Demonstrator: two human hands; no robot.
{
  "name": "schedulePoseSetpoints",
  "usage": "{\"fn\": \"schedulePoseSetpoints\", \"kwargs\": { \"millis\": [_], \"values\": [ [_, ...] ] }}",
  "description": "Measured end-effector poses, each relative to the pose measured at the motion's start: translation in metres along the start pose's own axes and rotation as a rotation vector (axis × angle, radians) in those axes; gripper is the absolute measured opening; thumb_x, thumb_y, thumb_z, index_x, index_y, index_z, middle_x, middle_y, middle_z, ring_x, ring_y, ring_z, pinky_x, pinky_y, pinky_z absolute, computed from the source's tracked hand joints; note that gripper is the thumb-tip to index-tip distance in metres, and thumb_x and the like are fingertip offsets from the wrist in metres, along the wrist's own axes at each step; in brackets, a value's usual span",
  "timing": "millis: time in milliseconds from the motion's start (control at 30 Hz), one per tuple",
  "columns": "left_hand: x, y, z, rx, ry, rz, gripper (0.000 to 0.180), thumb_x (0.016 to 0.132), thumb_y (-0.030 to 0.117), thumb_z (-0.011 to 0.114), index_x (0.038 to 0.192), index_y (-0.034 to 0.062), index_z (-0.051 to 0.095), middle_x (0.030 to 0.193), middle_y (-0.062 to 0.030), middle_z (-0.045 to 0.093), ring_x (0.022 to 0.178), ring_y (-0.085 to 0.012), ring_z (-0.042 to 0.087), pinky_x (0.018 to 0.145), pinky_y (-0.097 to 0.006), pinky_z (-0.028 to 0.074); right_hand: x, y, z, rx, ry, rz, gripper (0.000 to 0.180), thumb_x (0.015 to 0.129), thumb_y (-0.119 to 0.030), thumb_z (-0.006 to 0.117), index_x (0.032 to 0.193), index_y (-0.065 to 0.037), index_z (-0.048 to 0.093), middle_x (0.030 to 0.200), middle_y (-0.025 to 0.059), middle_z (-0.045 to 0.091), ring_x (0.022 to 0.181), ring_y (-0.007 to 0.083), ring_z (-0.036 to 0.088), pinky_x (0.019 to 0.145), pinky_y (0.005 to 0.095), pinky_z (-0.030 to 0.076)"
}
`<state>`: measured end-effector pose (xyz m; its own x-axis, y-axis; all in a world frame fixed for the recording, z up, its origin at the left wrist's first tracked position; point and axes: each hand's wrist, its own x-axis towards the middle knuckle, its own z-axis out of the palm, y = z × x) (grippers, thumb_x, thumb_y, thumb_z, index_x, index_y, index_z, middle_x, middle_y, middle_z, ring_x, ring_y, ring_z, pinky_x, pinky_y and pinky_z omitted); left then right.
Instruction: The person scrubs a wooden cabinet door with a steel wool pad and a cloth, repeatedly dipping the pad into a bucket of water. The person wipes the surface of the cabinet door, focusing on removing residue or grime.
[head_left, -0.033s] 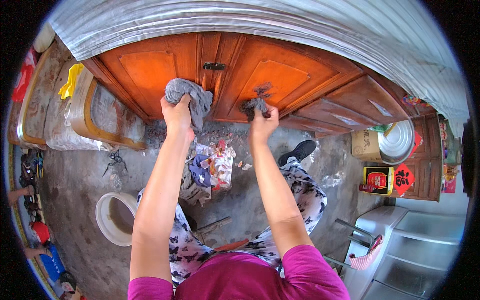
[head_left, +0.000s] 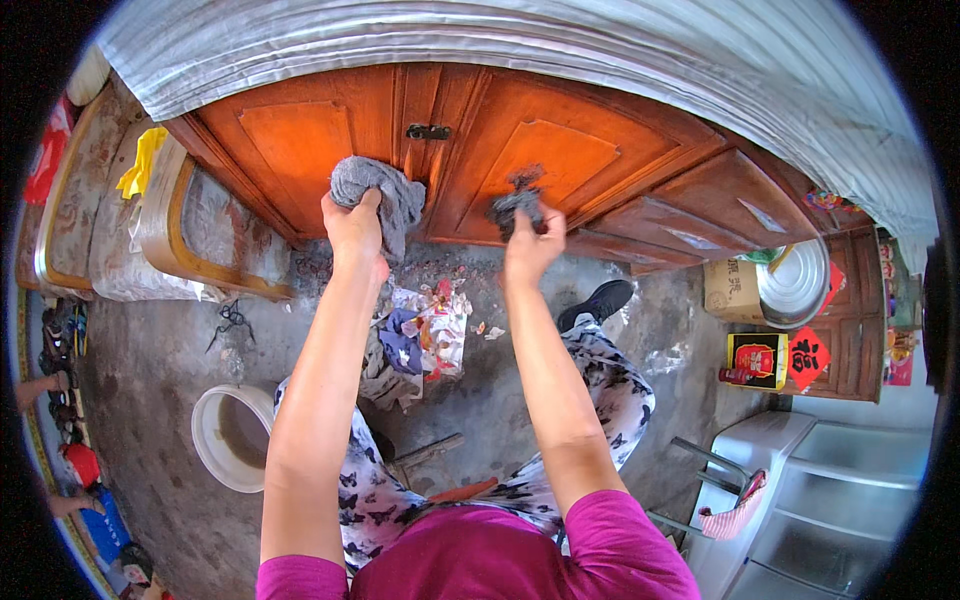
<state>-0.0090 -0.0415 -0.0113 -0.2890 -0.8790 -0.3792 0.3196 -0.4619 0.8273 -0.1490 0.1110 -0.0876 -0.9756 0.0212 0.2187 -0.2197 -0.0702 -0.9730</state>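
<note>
A grey cloth [head_left: 385,190] is bunched in my left hand [head_left: 354,225], whose fingers are closed on it against the left door of a reddish-brown wooden cabinet [head_left: 290,135]. My right hand [head_left: 536,245], a little blurred, pinches a dark, fuzzy scouring pad [head_left: 515,208] at the lower part of the right door. Dark reflections of the pad and fingers show on that door's glossy surface. Between the two doors sits a small dark metal latch [head_left: 428,132].
Scraps of cloth and paper [head_left: 440,325] lie on the concrete floor between my knees. A white bucket of murky water [head_left: 235,435] stands at my left, near a plastic-covered sofa [head_left: 215,215]. On the right are a cardboard box [head_left: 732,290], a yellow-black tin [head_left: 757,360] and a metal-framed stool [head_left: 710,470].
My right hand has shifted slightly to the right with the scouring pad. The left hand and the grey cloth stay in place.
</note>
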Motion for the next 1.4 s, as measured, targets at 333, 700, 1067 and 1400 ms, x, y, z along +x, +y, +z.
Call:
{"fn": "schedulePoseSetpoints", "kwargs": {
  "millis": [333,700,1067,1400],
  "values": [
    [-0.006,0.001,0.009,0.015,-0.025,-0.047,0.034,0.090,-0.004,0.062,0.120,0.0039,0.049,0.108,-0.0101,0.064,0.098,-0.0241,0.066,0.085,-0.039,0.055,0.015,0.033,-0.020,-0.065,0.019,-0.043,0.017,0.082,0.004,0.071,0.098,0.002,0.063,0.093,0.0065,0.065,0.087,0.0169,0.060,0.085,0.0312,0.050],
    [-0.008,0.003,0.007,0.021,0.006,-0.035,0.033,0.091,-0.004,0.062,0.120,0.0031,0.048,0.109,-0.0109,0.064,0.099,-0.0242,0.066,0.085,-0.039,0.056,0.028,0.011,-0.013,-0.143,0.093,-0.296,0.018,0.079,-0.002,0.068,0.096,0.002,0.061,0.099,0.0115,0.062,0.097,0.0264,0.061,0.090,0.0368,0.047],
    [-0.006,0.004,-0.003,0.059,0.025,-0.030,0.033,0.095,0.000,0.061,0.125,0.0061,0.050,0.115,-0.0120,0.066,0.102,-0.0281,0.068,0.084,-0.046,0.058,0.031,-0.108,0.025,-0.135,0.101,-0.623,0.026,0.075,0.005,0.069,0.099,-0.005,0.065,0.101,0.0100,0.066,0.100,0.0285,0.059,0.091,0.0395,0.046],
    [-0.001,0.000,-0.004,0.035,-0.002,-0.014,0.034,0.092,-0.004,0.061,0.123,0.0041,0.048,0.112,-0.0113,0.065,0.101,-0.0255,0.067,0.086,-0.041,0.056,0.004,-0.032,0.000,-0.487,-0.098,-0.558,0.027,0.069,0.002,0.070,0.092,-0.013,0.068,0.096,0.0054,0.067,0.097,0.0299,0.061,0.086,0.0444,0.045]
  ]
}}
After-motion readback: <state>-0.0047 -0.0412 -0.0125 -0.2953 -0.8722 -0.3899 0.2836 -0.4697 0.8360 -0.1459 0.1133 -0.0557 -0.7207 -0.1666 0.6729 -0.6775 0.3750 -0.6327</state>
